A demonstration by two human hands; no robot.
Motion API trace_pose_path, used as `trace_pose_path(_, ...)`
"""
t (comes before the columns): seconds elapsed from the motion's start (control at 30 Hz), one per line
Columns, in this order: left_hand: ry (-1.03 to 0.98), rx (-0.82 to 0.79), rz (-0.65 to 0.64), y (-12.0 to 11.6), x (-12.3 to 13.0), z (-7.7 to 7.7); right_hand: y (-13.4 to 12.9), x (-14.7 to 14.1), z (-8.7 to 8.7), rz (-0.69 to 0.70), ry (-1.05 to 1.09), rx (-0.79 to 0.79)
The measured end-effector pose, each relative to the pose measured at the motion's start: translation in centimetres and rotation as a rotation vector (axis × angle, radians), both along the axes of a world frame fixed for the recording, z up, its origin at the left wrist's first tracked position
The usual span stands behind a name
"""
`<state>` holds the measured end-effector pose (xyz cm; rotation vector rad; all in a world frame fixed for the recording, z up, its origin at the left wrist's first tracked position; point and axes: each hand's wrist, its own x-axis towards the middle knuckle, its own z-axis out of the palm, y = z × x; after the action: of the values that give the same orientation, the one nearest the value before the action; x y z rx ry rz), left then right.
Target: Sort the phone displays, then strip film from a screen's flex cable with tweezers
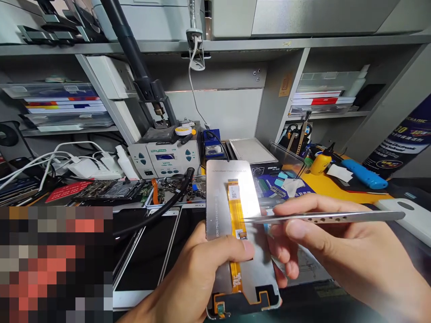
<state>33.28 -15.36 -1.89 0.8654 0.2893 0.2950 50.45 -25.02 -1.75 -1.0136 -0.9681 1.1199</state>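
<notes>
A silver metal-backed phone screen (pixel 218 197) stands tilted up at the lower middle, with an orange flex cable (pixel 237 211) running down its back. My left hand (pixel 208 264) is closed round the screen's lower part, its thumb lying across the cable. My right hand (pixel 323 237) pinches pointed metal tweezers (pixel 336 217) between thumb and forefinger. The tweezers' tips point left and lie at the cable's right edge, above my left thumb; whether they touch it I cannot tell. The right hand's other fingers are curled near the screen's right edge.
Behind the screen stand a soldering station (pixel 164 157) and a parts tray (pixel 168 190). A black hose (pixel 158 215) crosses dark panels (pixel 144 255) at left. A yellow bottle (pixel 321 161) and a blue tool (pixel 365 175) lie at right. Blurring hides the lower left corner.
</notes>
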Motion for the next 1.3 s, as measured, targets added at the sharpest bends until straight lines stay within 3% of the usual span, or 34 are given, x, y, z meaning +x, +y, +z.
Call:
trace_pose_path(0.3, 0.194, -0.11, 0.066, -0.4, 0.5, -1.5, 1.1, -1.9, 0.4, -0.236, -0.15, -0.007)
trace_pose_path(0.5, 0.34, -0.076, 0.16, -0.9, -0.2, -1.9, 0.5, -2.5, -1.3, -0.321, -0.089, 0.077)
trace_pose_path(1.07, 0.435, -0.091, 0.175, -0.6, -0.5, -2.0, 0.5, -2.3, -1.3, -0.365, -0.34, 0.111)
trace_pose_path(1.3, 0.412, -0.085, 0.203, -0.4, -0.5, -2.6, 0.4, -2.4, -1.6, -0.322, -0.277, 0.105)
